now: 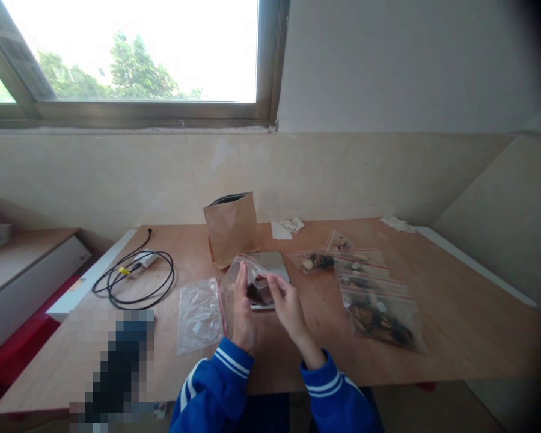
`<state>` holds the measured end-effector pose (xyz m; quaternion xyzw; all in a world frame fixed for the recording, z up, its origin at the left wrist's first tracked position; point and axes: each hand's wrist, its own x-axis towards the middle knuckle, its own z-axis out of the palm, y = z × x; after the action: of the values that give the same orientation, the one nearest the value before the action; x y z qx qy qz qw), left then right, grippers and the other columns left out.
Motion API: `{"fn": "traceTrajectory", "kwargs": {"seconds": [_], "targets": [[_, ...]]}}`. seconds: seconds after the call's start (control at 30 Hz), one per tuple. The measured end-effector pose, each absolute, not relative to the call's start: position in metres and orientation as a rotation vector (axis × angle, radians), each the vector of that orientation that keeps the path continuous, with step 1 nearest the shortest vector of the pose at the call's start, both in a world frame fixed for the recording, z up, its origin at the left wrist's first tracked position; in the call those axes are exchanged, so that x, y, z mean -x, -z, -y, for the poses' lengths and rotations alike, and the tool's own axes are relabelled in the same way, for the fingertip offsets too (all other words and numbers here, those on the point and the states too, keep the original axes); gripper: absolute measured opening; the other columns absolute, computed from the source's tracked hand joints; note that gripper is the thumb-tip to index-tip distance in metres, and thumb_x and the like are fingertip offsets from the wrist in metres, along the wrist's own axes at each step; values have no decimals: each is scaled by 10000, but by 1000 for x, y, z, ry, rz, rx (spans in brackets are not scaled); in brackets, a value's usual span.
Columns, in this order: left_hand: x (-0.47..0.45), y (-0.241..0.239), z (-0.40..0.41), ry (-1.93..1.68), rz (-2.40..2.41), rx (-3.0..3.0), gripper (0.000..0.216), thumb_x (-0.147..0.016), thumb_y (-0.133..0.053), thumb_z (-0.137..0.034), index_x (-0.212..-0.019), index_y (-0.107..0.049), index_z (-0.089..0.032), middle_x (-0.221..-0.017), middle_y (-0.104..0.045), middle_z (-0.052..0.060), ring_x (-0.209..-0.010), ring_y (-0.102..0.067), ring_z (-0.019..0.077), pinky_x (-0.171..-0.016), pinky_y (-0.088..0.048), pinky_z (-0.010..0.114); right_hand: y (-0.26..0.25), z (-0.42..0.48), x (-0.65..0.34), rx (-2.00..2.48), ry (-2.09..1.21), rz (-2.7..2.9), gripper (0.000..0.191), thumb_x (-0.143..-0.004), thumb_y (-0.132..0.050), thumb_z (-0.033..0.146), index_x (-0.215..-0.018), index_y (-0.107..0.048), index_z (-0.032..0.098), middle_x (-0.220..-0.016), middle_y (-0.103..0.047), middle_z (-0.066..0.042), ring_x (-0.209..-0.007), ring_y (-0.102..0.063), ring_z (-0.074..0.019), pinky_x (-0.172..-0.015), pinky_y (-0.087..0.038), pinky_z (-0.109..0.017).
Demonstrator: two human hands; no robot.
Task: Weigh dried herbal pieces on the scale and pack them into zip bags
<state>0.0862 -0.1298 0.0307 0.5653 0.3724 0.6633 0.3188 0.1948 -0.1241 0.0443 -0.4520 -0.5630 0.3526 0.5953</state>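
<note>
Blue sleeves (214, 388) come in from bottom ctr; just above, mid-frame btwn both hands, is the held bag (260, 294), clear w/ dark stuff inside, in front of a flat pale plate (277, 264). R hand (291, 308) has its fingers pinched on the bag's edge; L hand (242, 314) has fingers straight along the bag's L side, can't tell if they grip. Work looks part done: several filled bags (374, 310) overlap right of ctr on the tabletop (464, 313), prob finished w/. Held bag has its contents in but isn't w/ that group; can't tell if its seal's shut. Flat bag (201, 316) left of ctr looks unfilled, so prob outstanding. Paper bag (232, 230), upper ctr, stands upright, mouth open; contents, if any, don't show, so can't count those.
</note>
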Motion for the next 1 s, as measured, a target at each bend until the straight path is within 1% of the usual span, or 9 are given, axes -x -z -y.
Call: {"fn": "traceTrajectory", "kwargs": {"seconds": [0.13, 0.33, 0.5, 0.57, 0.63, 0.7, 0.8, 0.87, 1.0], "targets": [[-80, -34, 125, -1840, -1168, -1459, 537, -870, -521, -457, -1363, -468, -251, -1474, -399, 86, -1399, -305, 257, -1171, -207, 447, -47, 130, -241, 1111, -727, 1298, 418, -938, -409, 494, -937, -716, 210, -996, -734, -80, -977, -669, -245, -876, -514, -374], [-82, -36, 117, -1414, -1007, -1434, 371, -884, -502, -455, -1107, -660, -205, -1130, -677, 81, -1088, -611, 252, -959, -469, 384, -62, 133, -276, 1180, -600, 1454, 413, -939, -408, 491, -994, -726, 234, -1013, -736, -71, -999, -667, -262, -866, -511, -383], [-94, -25, 119, -1445, -1032, -1448, 364, -881, -503, -465, -1048, -671, -189, -1013, -704, 76, -966, -643, 234, -873, -496, 353, -75, 132, -268, 1163, -454, 1704, 391, -948, -404, 463, -1159, -668, 264, -1117, -703, -75, -1014, -655, -254, -869, -500, -379], [-93, -20, 115, -1542, -1129, -1398, 399, -893, -462, -494, -988, -676, -171, -906, -705, 72, -842, -646, 208, -778, -509, 321, -74, 130, -267, 1155, -456, 1735, 415, -958, -368, 469, -1163, -665, 262, -1128, -698, -79, -1020, -652, -257, -862, -496, -375], [-89, -15, 109, -1620, -1218, -1372, 420, -894, -443, -515, -872, -672, -163, -785, -684, 56, -721, -622, 179, -675, -496, 283, -67, 127, -272, 1208, -446, 1658, 473, -964, -320, 496, -1100, -696, 244, -1057, -722, -85, -965, -667, -257, -818, -500, -355], [-85, -12, 102, -1628, -1268, -1396, 418, -882, -459, -525, -771, -649, -170, -704, -657, 38, -658, -598, 161, -615, -470, 256, -54, 122, -278, 1286, -425, 1543, 574, -942, -299, 569, -894, -740, 204, -820, -742, -88, -766, -677, -242, -681, -498, -313], [-82, -7, 96, -1552, -1283, -1444, 406, -875, -468, -527, -765, -646, -180, -672, -654, 27, -602, -583, 147, -576, -442, 242, -27, 113, -285, 1366, -408, 1399, 666, -878, -321, 681, -556, -634, 190, -490, -600, -43, -497, -561, -185, -498, -416, -276], [-82, -4, 96, -1499, -1272, -1487, 399, -881, -466, -515, -773, -657, -181, -679, -662, 27, -597, -584, 146, -584, -440, 245, -10, 109, -287, 1377, -425, 1330, 661, -858, -339, 701, -503, -585, 201, -466, -574, -36, -474, -545, -180, -487, -409, -279], [-80, 2, 102, -1441, -1245, -1568, 378, -898, -458, -472, -782, -672, -182, -714, -670, 32, -668, -610, 163, -636, -454, 256, 10, 110, -288, 1326, -558, 1280, 596, -859, -373, 676, -643, -673, 210, -642, -699, -65, -628, -652, -230, -613, -500, -318]]}}
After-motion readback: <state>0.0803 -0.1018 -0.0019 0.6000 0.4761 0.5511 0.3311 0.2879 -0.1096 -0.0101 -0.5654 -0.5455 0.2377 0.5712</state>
